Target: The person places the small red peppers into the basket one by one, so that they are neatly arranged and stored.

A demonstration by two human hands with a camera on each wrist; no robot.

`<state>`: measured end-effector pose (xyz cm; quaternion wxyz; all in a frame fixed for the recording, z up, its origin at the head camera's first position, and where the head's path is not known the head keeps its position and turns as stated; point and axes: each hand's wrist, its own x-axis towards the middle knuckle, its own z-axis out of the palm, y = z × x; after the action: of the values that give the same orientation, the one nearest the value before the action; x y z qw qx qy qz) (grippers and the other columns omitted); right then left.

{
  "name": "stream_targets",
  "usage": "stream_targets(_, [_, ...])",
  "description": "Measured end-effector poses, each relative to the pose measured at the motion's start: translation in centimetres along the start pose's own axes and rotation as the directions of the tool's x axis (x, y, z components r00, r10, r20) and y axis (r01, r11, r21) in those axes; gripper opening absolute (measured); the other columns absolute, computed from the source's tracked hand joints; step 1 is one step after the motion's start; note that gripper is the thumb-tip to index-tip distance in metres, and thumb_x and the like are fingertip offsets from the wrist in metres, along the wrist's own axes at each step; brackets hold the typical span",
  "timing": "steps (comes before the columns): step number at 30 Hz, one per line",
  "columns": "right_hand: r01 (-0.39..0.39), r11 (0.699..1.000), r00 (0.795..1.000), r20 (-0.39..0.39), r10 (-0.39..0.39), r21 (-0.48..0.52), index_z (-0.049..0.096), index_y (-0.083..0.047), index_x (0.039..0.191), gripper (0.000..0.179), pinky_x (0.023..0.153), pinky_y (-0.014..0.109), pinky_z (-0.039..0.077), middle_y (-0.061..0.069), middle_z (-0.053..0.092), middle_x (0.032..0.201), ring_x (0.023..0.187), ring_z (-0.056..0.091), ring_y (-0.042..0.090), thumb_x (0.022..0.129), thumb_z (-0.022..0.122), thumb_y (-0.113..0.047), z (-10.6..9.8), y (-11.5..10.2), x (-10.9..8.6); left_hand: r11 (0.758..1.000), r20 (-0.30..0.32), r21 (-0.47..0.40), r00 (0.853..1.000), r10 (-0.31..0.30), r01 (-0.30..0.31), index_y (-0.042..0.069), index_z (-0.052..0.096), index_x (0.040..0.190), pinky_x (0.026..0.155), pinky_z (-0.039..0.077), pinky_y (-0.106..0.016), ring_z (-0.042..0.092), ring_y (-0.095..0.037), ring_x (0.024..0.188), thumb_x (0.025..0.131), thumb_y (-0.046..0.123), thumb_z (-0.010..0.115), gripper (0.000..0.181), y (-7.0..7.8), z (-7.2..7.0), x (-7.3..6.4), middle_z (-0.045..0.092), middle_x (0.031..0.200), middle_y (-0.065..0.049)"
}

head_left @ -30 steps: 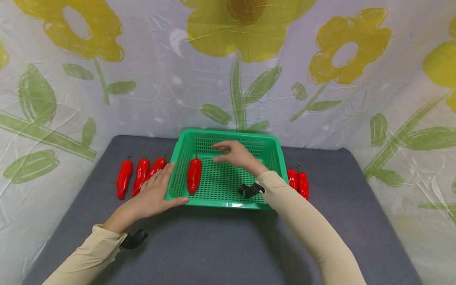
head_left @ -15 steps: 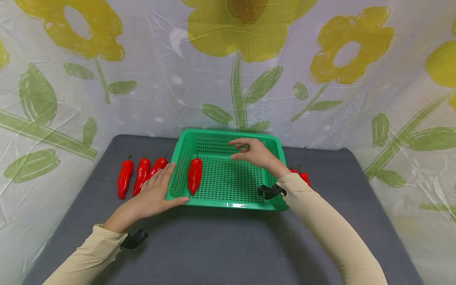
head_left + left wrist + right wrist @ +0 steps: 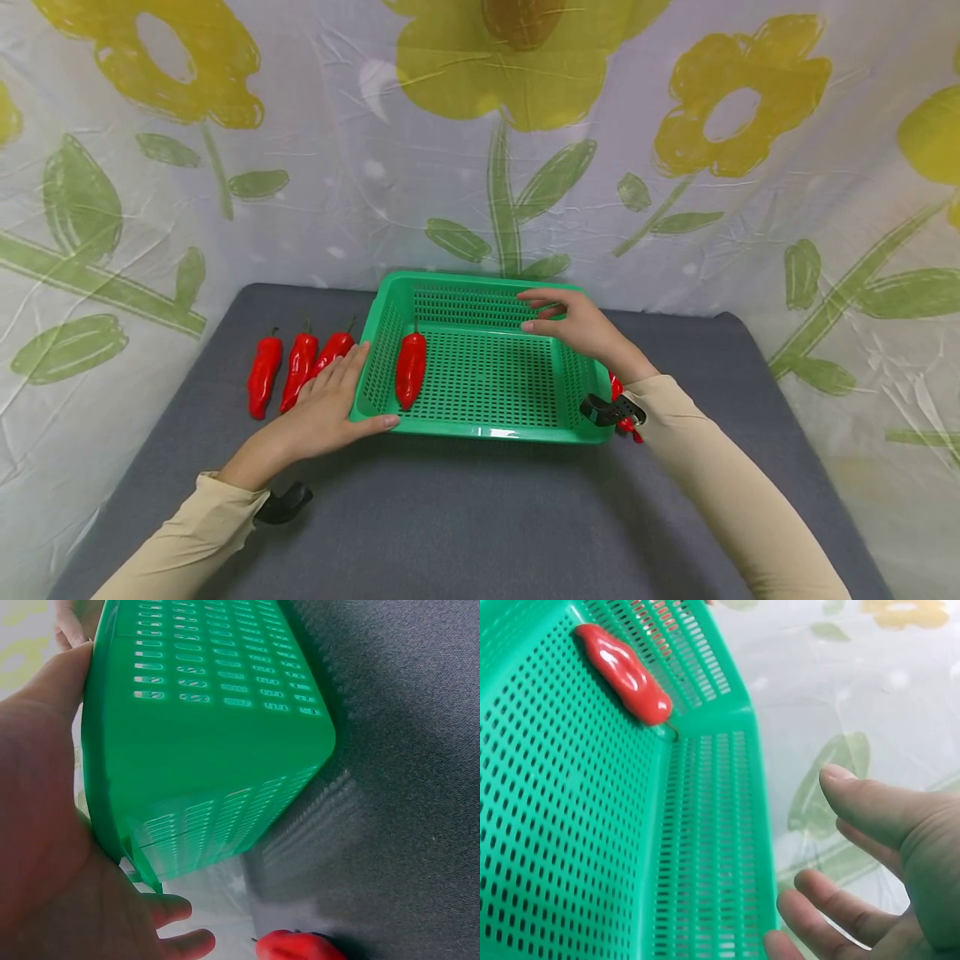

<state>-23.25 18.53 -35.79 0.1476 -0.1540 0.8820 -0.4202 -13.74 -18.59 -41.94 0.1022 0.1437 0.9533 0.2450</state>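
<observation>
A green plastic basket (image 3: 480, 432) with slotted walls stands on the grey table. Inside it, along the left, lies one red pepper (image 3: 410, 371) with its stem pointing away. My left hand (image 3: 318, 421) rests on the basket's near left corner, thumb along the front rim and fingers extended beside the left wall; the left wrist view shows the palm against the rim. Over the basket's right end hovers my right hand (image 3: 588, 329), fingers loosely bent and apart, holding nothing. In the right wrist view, the right hand (image 3: 885, 877) has a gap between thumb and fingers.
Left of the basket lie several red peppers (image 3: 264, 377), one partly behind my left hand. More red peppers (image 3: 617, 387) at the basket's right are mostly hidden by my right wrist. Behind the grey table (image 3: 480, 517) hangs a flowered cloth (image 3: 315, 208).
My right hand has moved to the right, from above the middle of the basket to its right end. The left hand, basket and pepper inside it stay put.
</observation>
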Motion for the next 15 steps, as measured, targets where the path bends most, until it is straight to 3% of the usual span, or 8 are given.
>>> stream_targets(7, [-0.049, 0.999, 0.999, -0.017, 0.049, 0.012, 0.053, -0.026, 0.143, 0.054, 0.101, 0.049, 0.048, 0.006, 0.053, 0.147, 0.131, 0.052, 0.029, 0.093, 0.070, -0.034, -1.0, 0.8, -1.3, 1.000, -0.004, 0.007, 1.000, -0.001, 0.001, 0.009, 0.001, 0.160, 0.108, 0.019, -0.079, 0.016, -0.050, 0.148, 0.082, 0.069, 0.063, 0.116, -0.1, 0.1, 0.0, 0.010, 0.166, -0.022])
stream_targets(15, [-0.051, 0.997, 0.998, -0.031, 0.053, 0.058, 0.053, -0.027, 0.142, 0.052, 0.104, 0.053, 0.045, 0.004, 0.051, 0.149, 0.135, 0.049, 0.032, 0.093, 0.069, -0.034, -2.3, 1.8, -2.4, 1.000, -0.001, 0.002, 1.000, -0.002, 0.002, 0.010, 0.001, 0.160, 0.108, 0.019, -0.080, 0.016, -0.050, 0.148, 0.082, 0.068, 0.063, 0.116, -0.2, 0.1, 0.1, 0.011, 0.166, -0.022])
